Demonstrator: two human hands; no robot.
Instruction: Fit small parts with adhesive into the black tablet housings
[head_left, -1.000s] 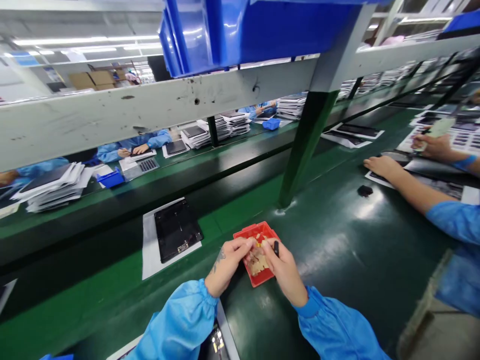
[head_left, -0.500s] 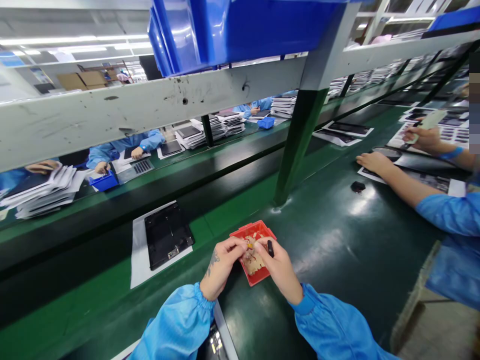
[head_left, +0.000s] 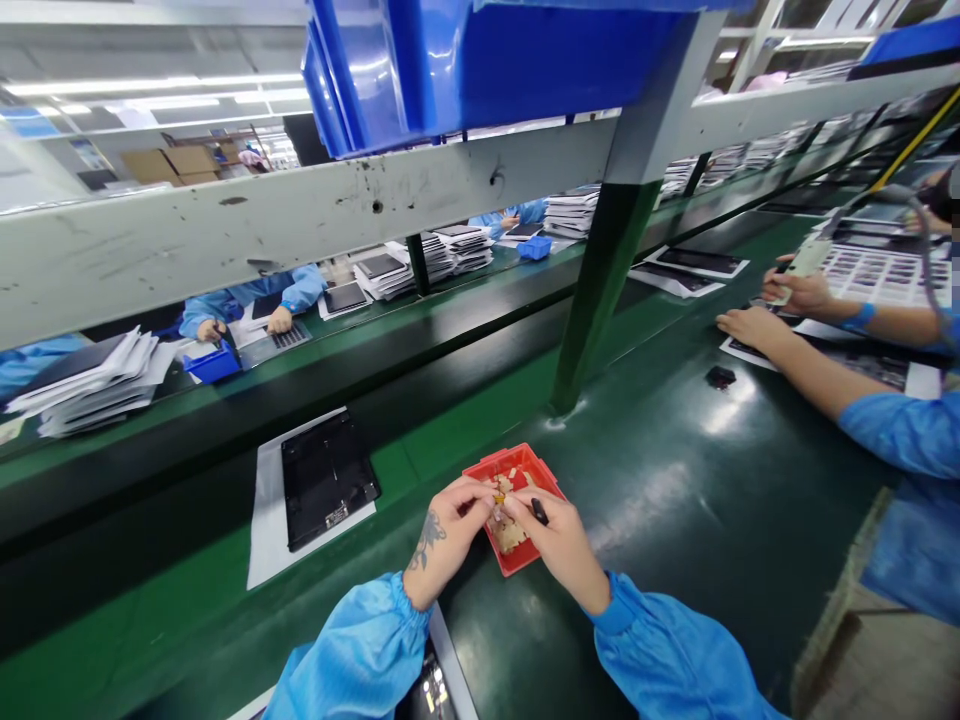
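Observation:
Over a red bin (head_left: 553, 481) my two hands meet fingertip to fingertip. A small yellow piece (head_left: 499, 497) shows between them, too small to name. My left hand (head_left: 450, 525) pinches at its left side. My right hand (head_left: 551, 540) pinches at its right side, and a short black stick-like tool (head_left: 539, 511) pokes out of that hand; its tip is hidden. Several pale tan scraps (head_left: 510, 537) lie in the bin below. Beneath my left sleeve, a dark device panel (head_left: 426, 690) is partly visible.
A black panel (head_left: 328, 480) lies on white paper at left. A green post (head_left: 600, 300) and a white beam (head_left: 300, 200) carrying blue bins (head_left: 525, 70) stand ahead. At right, a co-worker's hands (head_left: 757, 328) work on panels near a small dark object (head_left: 720, 377).
My hands stay pinched over the bin with little movement. The black panel at left has slid slightly leftward and nearer. The co-worker's farther hand at right has moved left over the panel.

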